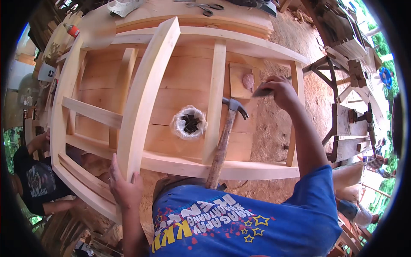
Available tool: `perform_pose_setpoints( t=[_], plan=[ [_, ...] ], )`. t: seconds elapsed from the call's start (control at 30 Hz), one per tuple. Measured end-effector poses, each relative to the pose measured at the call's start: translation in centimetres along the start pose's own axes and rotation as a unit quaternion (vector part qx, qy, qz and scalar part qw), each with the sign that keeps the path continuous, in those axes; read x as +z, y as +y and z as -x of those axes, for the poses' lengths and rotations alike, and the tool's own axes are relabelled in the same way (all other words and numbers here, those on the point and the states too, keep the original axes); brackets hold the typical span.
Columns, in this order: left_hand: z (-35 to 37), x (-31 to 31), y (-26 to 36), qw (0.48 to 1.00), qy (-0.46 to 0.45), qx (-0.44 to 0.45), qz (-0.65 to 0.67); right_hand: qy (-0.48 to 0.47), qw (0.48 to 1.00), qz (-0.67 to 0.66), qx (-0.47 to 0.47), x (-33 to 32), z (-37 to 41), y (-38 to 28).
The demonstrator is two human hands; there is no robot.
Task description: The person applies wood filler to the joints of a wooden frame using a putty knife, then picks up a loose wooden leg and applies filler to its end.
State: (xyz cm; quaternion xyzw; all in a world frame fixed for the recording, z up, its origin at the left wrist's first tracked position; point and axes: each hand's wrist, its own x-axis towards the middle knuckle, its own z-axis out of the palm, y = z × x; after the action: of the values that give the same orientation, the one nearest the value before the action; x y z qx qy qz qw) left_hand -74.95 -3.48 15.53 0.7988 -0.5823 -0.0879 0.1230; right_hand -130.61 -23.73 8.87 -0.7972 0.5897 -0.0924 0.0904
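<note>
My left hand (126, 186) grips the lower end of a pale wooden board (147, 94), thumb on one side and fingers on the other. The board slants up across a wooden frame (239, 170). My right hand (280, 92) is closed around a putty knife, its dark flat blade (262, 92) pointing left. Close by that blade is a small square wooden panel (238, 88) bearing a lump of pinkish paste (248, 81). A claw hammer (225, 137) leans across the frame's lower rail, left of my right hand. Its head is up.
A plastic-wrapped bundle of dark nails (189, 122) sits on boards inside the frame. Scissors (207, 7) lie at the far side. A red-capped bottle (72, 30) stands upper left. A power drill (361, 118) is at right. Another person in a black shirt (40, 180) is at left.
</note>
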Motion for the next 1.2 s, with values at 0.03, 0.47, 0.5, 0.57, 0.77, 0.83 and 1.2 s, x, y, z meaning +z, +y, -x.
perform_pose_setpoints(
  t=[0.03,0.47,0.5,0.57,0.77,0.83,1.2],
  plan=[
    [0.0,0.1,-0.2,1.0,0.002,0.005,0.001,0.058,0.988,-0.144,0.004,0.1,-0.3,0.5],
    [2.7,-1.0,-1.2,0.983,0.071,0.075,0.15,0.192,0.643,-0.728,0.14,1.8,2.7,-11.3],
    [3.1,-0.3,-2.0,0.978,0.115,0.089,0.147,0.185,0.645,-0.728,0.141,1.7,2.4,-12.8],
    [4.3,-1.1,-2.3,0.968,0.124,0.098,0.193,0.168,0.625,-0.75,0.136,2.7,1.7,-14.3],
    [7.5,-6.6,-6.8,0.93,0.147,0.149,0.301,0.039,0.565,-0.822,0.054,0.4,2.8,-27.1],
    [8.8,-8.9,-11.1,0.908,0.171,0.181,0.337,0.068,0.627,-0.775,0.045,-0.6,4.6,-34.2],
    [17.5,-10.8,-35.6,0.876,0.137,-0.022,0.463,0.045,0.709,-0.7,0.074,1.1,12.8,-64.9]
  ],
)
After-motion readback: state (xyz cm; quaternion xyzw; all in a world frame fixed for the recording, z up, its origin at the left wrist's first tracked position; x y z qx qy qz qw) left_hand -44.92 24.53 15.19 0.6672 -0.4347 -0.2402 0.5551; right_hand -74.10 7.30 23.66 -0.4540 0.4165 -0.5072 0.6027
